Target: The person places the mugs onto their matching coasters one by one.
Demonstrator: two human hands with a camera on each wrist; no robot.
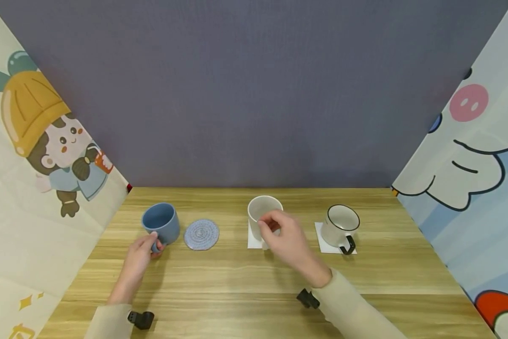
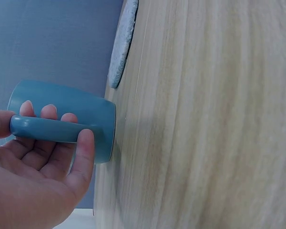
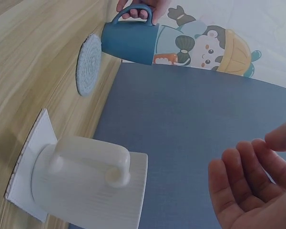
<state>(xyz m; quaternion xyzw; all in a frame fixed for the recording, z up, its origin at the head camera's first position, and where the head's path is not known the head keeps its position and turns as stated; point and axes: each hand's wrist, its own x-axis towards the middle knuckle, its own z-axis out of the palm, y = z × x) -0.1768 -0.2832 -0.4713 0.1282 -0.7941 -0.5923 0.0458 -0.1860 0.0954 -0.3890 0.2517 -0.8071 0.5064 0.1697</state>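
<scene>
A blue mug is upright at the left of the table, and my left hand grips its handle. In the left wrist view, the fingers pass through the handle and the thumb lies on its upper end. Just right of the mug lies a round blue-grey woven coaster. A ribbed white mug stands on a white square coaster in the middle. My right hand is by this mug with fingers loosely bent, holding nothing; the right wrist view shows a gap between fingers and mug.
On the right, a white mug with a black rim and black handle stands on another white square coaster. A dark grey panel rises behind the wooden table. Printed cloths flank it on both sides.
</scene>
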